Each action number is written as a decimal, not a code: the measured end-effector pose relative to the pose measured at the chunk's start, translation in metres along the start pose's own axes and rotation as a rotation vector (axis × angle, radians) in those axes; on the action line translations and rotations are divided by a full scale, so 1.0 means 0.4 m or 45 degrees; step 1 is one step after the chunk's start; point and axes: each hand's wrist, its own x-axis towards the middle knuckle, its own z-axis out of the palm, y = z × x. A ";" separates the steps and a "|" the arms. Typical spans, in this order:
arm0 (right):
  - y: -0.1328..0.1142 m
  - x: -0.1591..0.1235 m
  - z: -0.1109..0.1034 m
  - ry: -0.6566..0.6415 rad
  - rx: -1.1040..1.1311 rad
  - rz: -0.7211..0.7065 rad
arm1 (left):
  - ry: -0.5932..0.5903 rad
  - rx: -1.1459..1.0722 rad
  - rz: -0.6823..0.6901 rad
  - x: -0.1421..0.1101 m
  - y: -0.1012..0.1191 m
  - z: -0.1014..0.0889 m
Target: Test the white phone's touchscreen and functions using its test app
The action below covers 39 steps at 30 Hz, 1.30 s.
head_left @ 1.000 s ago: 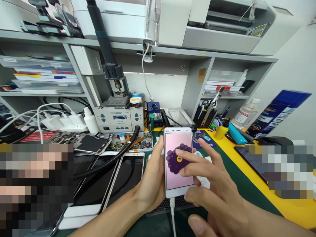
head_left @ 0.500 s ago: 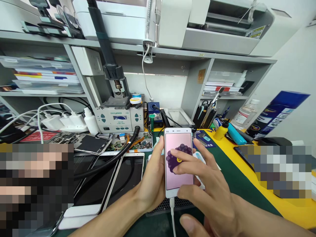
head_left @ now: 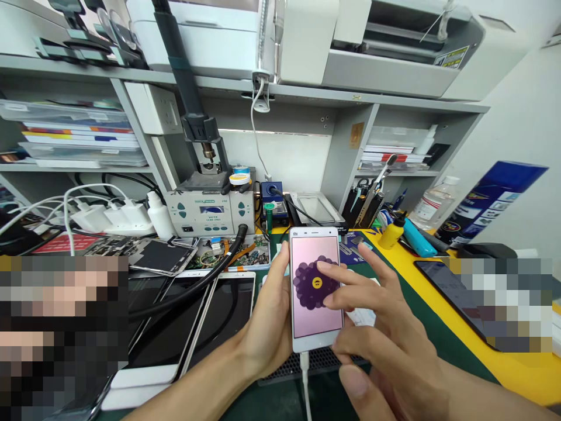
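Note:
My left hand [head_left: 267,318] grips a white smartphone [head_left: 314,286] by its left edge and holds it upright over the green mat [head_left: 421,327]. Its lit pink screen shows a dark purple blob with a yellow dot. A white cable [head_left: 305,380] hangs from the phone's bottom port. My right hand [head_left: 377,327] hovers in front of the screen with fingers spread, the index fingertip touching the screen near the blob's right side.
A grey rework station [head_left: 210,207] with a black hose stands behind, beside a parts tray [head_left: 228,251]. White and dark phone panels [head_left: 205,316] lie at left. A tool holder [head_left: 368,202], yellow bottle [head_left: 391,231], clear bottle [head_left: 436,202] and blue box [head_left: 495,199] sit at right.
My right index finger slid from the blob's left part to its right side, and the hand shifted slightly right and down. The phone and my left hand stayed almost still.

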 end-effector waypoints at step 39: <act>0.010 0.000 0.007 0.030 -0.011 -0.019 | -0.044 -0.001 0.019 -0.004 -0.004 -0.010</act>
